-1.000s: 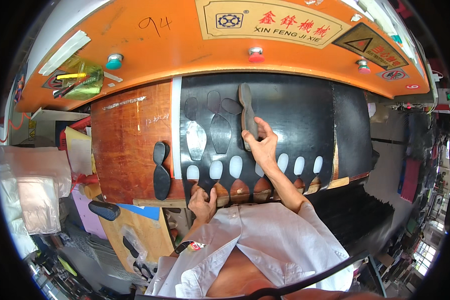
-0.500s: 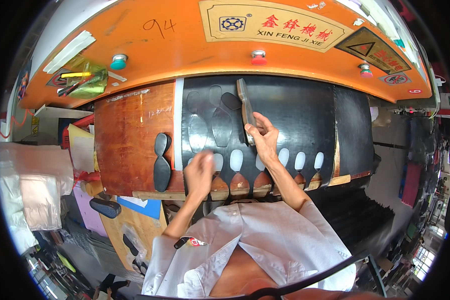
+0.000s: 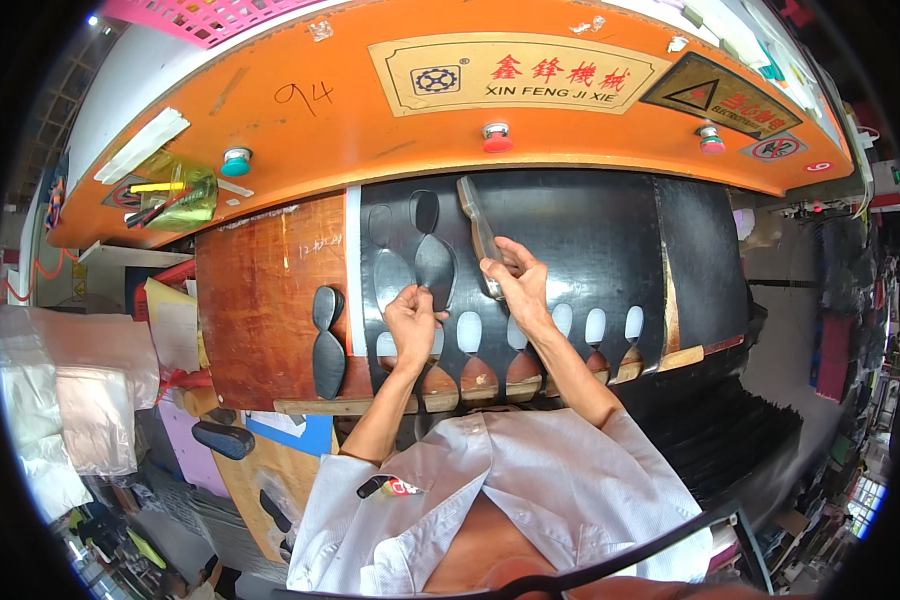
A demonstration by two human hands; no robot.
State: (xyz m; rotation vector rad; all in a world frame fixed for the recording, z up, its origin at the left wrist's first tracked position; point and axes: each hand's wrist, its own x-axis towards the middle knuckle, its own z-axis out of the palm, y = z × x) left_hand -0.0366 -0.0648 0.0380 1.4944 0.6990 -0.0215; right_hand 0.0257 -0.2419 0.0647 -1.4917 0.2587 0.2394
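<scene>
I saw the left hand [image 3: 415, 318] newly pinching a cutout [image 3: 434, 258] at twelve o'clock, likely freeing it, right hand [image 3: 518, 282] gripping the die [image 3: 478, 225].

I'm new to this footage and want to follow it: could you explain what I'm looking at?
There is no robot: a person works bare-handed. The view looks down from a fisheye camera on the head, so straight edges bend. Across the far side stands an orange machine with push buttons. Below it lie a brown wooden board and a shiny black sheet with cut-outs along its near edge. A couple of loose sole shapes lie on the board. The left hand pinches the near end of a black sole piece; the right hand grips a narrow, waisted tool, possibly a cutting die.
</scene>
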